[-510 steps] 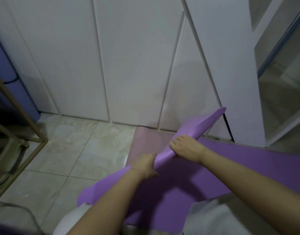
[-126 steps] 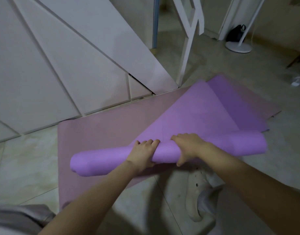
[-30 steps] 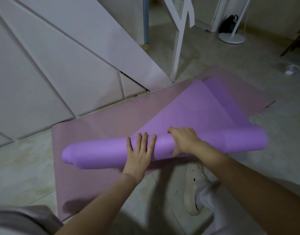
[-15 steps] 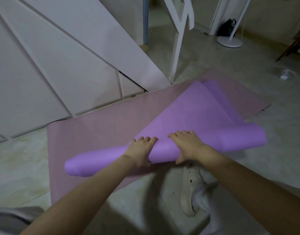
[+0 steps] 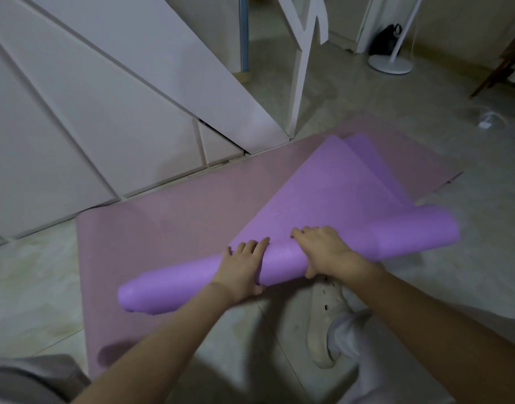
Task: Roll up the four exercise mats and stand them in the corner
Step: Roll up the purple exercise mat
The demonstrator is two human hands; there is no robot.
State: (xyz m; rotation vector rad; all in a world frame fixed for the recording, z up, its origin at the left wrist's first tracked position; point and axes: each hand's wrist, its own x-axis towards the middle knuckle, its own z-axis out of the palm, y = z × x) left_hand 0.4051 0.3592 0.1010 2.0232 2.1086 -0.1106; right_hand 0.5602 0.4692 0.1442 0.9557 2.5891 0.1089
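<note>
A bright purple mat is partly rolled into a long tube that runs from lower left to right across the floor. Its unrolled tail stretches away toward the upper right. My left hand lies over the top of the roll near its middle, fingers curled over it and thumb underneath. My right hand grips the roll just to the right, fingers over the top. Under it a dusty pink mat lies flat on the tiled floor.
White panelled cabinet doors run along the left and back. A white slanted frame stands behind the mats. A white lamp base and a dark bag are far right. My white shoe is below the roll.
The roll has grown slightly and moved forward over the tail. My left hand, flat with spread fingers a second ago, now curls over the roll again. My right hand kept its hold.
</note>
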